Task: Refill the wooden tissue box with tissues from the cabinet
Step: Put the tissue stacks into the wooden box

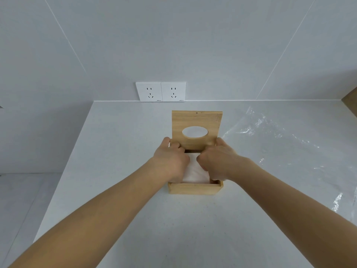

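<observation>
The wooden tissue box (195, 188) sits on the white counter, its hinged lid (212, 120) standing upright with an oval hole in it. A white stack of tissues (194, 171) lies inside the box. My left hand (170, 157) rests on the left part of the stack, fingers curled down by the lid's hinge. My right hand (218, 157) presses on the right part, fingers bent onto the tissues. Both hands cover much of the stack and the box's side walls.
A crumpled clear plastic wrapper (286, 144) lies on the counter (116, 171) to the right of the box. Two white wall sockets (160, 91) sit behind the box. The counter's left edge drops off at the left. A wooden panel edge (350, 101) shows far right.
</observation>
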